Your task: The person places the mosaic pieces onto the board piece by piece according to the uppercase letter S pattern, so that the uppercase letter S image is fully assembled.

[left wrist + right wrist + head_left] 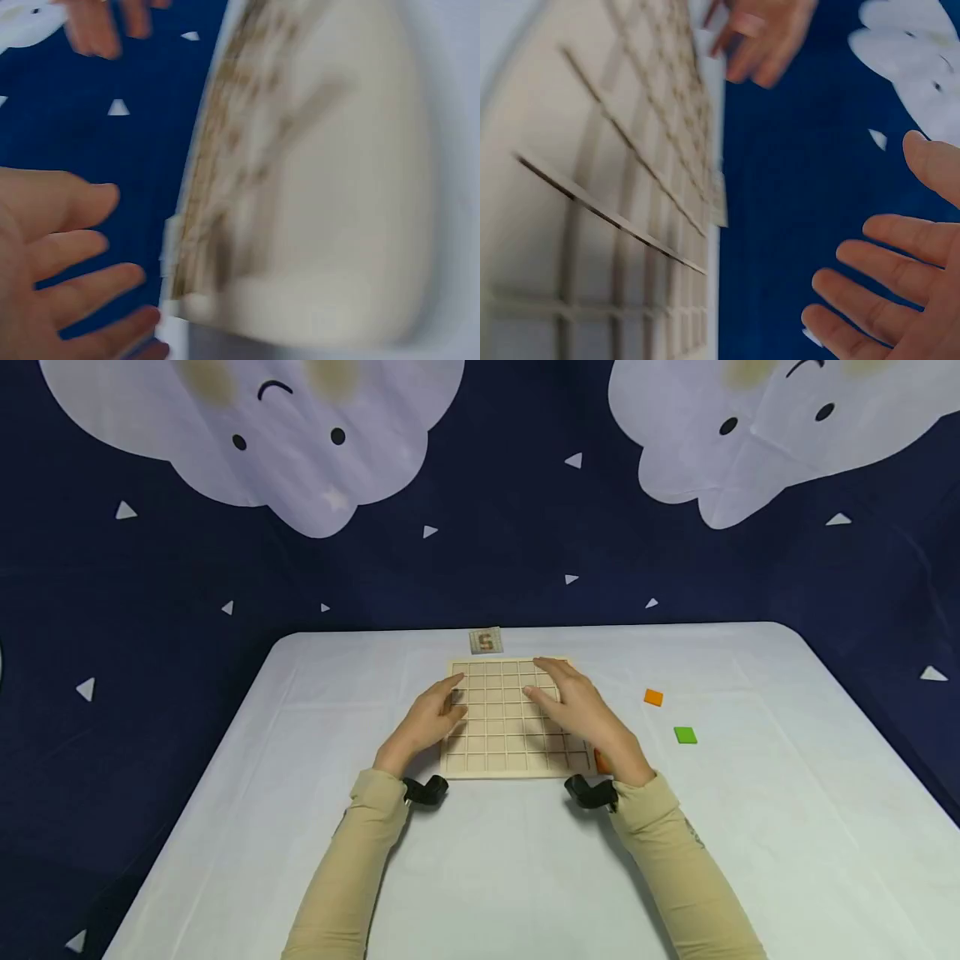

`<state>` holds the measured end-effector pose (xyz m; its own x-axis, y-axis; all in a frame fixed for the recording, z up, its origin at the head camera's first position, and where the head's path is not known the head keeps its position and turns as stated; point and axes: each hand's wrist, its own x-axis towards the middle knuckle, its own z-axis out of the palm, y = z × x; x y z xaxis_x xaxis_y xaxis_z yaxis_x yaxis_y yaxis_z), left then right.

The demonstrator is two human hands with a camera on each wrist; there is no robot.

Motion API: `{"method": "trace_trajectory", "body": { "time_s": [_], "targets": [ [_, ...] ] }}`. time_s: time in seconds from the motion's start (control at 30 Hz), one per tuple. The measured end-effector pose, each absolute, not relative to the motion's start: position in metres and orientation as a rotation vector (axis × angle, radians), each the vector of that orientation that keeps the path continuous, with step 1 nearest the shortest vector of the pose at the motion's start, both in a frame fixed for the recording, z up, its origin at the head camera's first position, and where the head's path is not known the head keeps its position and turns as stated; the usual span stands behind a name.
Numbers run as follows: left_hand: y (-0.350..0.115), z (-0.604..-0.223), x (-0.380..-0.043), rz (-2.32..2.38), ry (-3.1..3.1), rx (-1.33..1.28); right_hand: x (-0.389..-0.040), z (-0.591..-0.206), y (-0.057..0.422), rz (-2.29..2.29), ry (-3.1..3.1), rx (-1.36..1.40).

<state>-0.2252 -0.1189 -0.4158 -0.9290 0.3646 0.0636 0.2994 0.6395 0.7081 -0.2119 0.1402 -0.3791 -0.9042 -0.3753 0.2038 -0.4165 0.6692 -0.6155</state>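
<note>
A pale wooden grid board (495, 727) with raised lines between its square cells lies flat on the white table. My left hand (429, 718) is at the board's left edge, its fingertips overlapping that edge in the head view. Over the upper right part of the board is my right hand (581, 706), thumb apart from the fingers. Both wrist views show spread, fairly straight fingers with nothing held: the left hand (82, 262) beside the blurred board, and the right hand (892, 292) likewise. An orange piece (602, 762) at the board's lower right is partly hidden by my right wrist.
Just beyond the board's far edge lies a small square card (486, 641) with a brown figure on it. To the right are an orange tile (653, 697) and a green tile (686, 735). Behind the table (495, 860) hangs a dark blue cloth (495, 577) printed with clouds.
</note>
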Motion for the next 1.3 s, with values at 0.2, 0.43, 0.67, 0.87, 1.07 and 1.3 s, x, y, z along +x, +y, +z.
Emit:
{"method": "trace_trajectory", "body": {
  "time_s": [0.2,0.43,0.67,0.87,1.07,1.3],
  "targets": [
    [-0.122,-0.434,-0.222,1.419,2.724,0.449,-0.215,-0.368,0.176,1.234,-2.681,0.637],
    [-0.126,-0.450,-0.221,1.622,2.679,0.406,-0.219,-0.372,0.213,1.369,-2.729,0.480],
    [-0.125,-0.453,-0.221,1.639,2.695,0.428,-0.222,-0.383,0.232,1.531,-2.741,0.435],
    [-0.126,-0.452,-0.219,1.646,2.697,0.418,-0.228,-0.400,0.238,1.738,-2.751,0.362],
    [-0.127,-0.454,-0.221,1.643,2.705,0.427,-0.234,-0.420,0.243,1.809,-2.772,0.315],
    [-0.125,-0.454,-0.220,1.633,2.713,0.420,-0.236,-0.437,0.247,1.787,-2.802,0.360]
  ]
}}
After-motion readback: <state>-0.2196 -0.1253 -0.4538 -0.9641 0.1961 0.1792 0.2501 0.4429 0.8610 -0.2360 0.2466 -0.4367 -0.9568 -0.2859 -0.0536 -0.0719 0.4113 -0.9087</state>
